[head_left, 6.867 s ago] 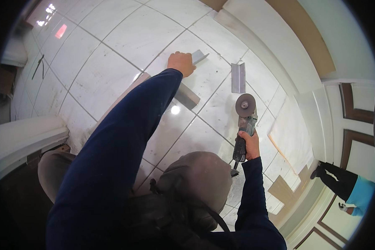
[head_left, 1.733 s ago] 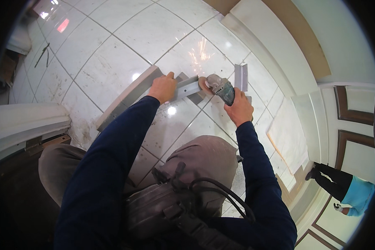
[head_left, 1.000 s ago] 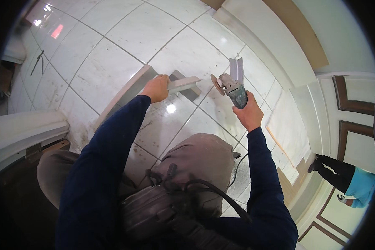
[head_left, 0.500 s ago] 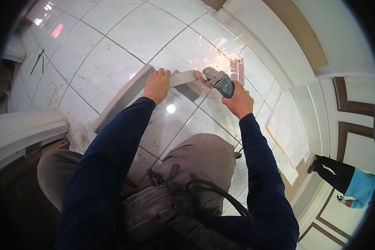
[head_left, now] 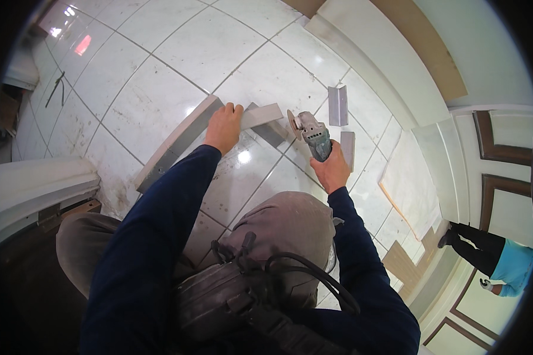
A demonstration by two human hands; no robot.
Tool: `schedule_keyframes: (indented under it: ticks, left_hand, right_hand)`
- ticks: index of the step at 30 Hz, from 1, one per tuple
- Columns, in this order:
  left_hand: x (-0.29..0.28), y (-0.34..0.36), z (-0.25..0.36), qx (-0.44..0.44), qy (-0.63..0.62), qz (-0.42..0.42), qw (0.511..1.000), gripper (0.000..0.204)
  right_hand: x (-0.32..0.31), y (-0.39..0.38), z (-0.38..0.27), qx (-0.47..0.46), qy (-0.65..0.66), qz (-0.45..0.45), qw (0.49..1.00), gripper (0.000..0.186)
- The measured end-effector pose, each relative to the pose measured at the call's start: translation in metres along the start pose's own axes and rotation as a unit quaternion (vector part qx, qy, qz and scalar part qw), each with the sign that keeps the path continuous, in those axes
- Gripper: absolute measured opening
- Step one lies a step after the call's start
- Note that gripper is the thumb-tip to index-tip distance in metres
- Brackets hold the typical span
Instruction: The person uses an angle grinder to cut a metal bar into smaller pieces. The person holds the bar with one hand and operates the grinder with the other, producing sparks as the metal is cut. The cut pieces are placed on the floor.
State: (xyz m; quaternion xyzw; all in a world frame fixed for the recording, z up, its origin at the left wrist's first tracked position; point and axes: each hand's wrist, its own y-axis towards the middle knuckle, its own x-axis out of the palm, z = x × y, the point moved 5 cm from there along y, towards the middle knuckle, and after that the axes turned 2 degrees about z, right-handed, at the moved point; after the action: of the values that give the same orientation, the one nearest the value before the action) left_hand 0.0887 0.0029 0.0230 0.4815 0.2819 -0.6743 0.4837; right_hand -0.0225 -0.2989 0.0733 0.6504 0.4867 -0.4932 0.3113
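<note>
My left hand [head_left: 224, 129] is closed round a grey metal bar [head_left: 263, 117], whose free end points to the right. Under it lie a long grey metal length [head_left: 170, 148], slanting down to the left, and a shorter dark grey piece [head_left: 271, 132]. In my right hand [head_left: 331, 168] is an angle grinder [head_left: 316, 137], gripped by its body. Its disc [head_left: 294, 125] stands on edge just right of the bar's end, with a small gap, and throws no sparks. Two short angle-shaped metal pieces lie beyond and beside the grinder, one farther [head_left: 337, 106] and one nearer [head_left: 348, 149].
White tiles [head_left: 177, 35] form the floor, smudged in places. A pale ledge [head_left: 361, 53] runs along the far right. A thin black strip [head_left: 55, 89] lies far left. Black cables [head_left: 314, 269] loop by my knee. At the right, a person in a blue shirt [head_left: 513, 260] stands near panelled doors.
The sparks at the disc have stopped. My right hand has drawn the grinder slightly toward me and off the bar's end. The nearer short metal piece now shows. My left hand has barely moved.
</note>
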Motion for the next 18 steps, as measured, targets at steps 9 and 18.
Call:
schedule_keyframes:
  ticks: [9,18]
  left_hand:
    - [-0.003,-0.017,0.029,0.107,0.137,0.051,0.983,0.025]
    - [0.015,-0.023,0.019,0.061,0.044,0.01,0.997,0.031]
  right_hand:
    - [-0.012,-0.001,-0.008,-0.024,-0.079,-0.016,0.996,0.07]
    - [-0.014,-0.013,0.022,-0.047,-0.066,0.024,0.996,0.066]
